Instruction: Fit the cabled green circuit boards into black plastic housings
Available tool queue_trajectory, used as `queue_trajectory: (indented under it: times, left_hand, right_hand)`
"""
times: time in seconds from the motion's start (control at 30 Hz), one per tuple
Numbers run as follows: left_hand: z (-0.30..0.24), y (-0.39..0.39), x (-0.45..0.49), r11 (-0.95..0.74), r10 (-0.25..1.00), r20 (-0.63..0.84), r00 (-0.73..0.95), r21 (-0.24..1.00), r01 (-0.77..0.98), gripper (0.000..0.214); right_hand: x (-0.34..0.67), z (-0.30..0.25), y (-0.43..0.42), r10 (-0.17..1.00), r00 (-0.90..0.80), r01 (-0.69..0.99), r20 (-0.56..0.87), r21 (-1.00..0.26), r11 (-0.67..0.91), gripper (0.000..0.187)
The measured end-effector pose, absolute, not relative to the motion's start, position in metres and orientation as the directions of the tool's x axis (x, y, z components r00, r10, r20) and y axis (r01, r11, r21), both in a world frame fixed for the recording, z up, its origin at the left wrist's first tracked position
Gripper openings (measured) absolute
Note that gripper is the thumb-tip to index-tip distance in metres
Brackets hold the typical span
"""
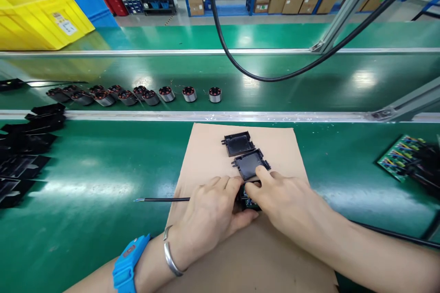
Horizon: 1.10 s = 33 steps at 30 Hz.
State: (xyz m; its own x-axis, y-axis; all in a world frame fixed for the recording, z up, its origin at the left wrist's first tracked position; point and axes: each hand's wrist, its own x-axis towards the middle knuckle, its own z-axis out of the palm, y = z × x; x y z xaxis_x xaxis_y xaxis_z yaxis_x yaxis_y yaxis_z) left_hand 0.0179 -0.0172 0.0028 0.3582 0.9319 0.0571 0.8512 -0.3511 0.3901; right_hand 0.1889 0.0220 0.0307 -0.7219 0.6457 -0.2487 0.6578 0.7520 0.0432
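Both my hands meet on a brown cardboard sheet (206, 146) on the green bench. My left hand (209, 210), fingers curled, grips a small black module with a green circuit board (248, 201) from the left. My right hand (288, 203) pinches the same module from the right, its forefinger touching a black square cover (250, 164) just beyond. A second black cover (238, 143) lies behind that one. A thin black cable (161, 199) runs left from under my left hand. My left wrist wears a blue strap and a silver bangle.
A row of several small motor stators (137, 95) stands on the conveyor belt beyond a metal rail. Black plastic parts (27, 146) pile at the left edge. Circuit boards (400, 158) lie at the right. A thick black cable (240, 68) hangs overhead. Yellow bins (37, 20) sit far left.
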Motion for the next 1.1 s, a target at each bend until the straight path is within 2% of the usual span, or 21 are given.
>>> queue_trajectory:
  times: [0.13,0.27,0.4,0.53,0.67,0.9,1.1]
  left_hand:
    - [-0.002,-0.019,0.017,-0.362,0.929,0.072,0.362,0.374,0.854,0.040]
    - [-0.007,-0.019,0.016,-0.388,0.921,0.116,0.372,0.368,0.845,0.049]
    - [-0.007,-0.016,0.017,-0.379,0.923,0.086,0.375,0.366,0.850,0.049]
    - [-0.006,-0.016,0.016,-0.366,0.926,0.053,0.373,0.369,0.854,0.045]
    - [-0.005,-0.016,0.016,-0.365,0.927,0.053,0.372,0.362,0.858,0.043]
    - [-0.007,-0.016,0.017,-0.388,0.919,0.076,0.387,0.349,0.853,0.044]
    - [-0.006,-0.017,0.016,-0.395,0.916,0.080,0.392,0.332,0.856,0.041]
  right_hand:
    - [0.192,0.020,0.025,0.679,-0.715,0.692,-0.169,-0.027,0.722,0.022]
    - [0.200,0.006,0.030,0.671,-0.740,0.670,-0.041,-0.133,0.731,0.020]
    - [0.205,0.001,0.037,0.673,-0.739,0.656,0.036,-0.188,0.731,0.014]
    - [0.206,0.013,0.042,0.647,-0.762,0.631,0.005,-0.215,0.745,0.005]
    - [0.205,0.023,0.040,0.630,-0.772,0.633,-0.084,-0.191,0.750,0.012]
    - [0.201,0.003,0.031,0.741,-0.669,0.738,-0.057,-0.171,0.653,0.004]
    - [0.196,-0.002,0.024,0.724,-0.690,0.721,-0.016,-0.099,0.686,0.010]
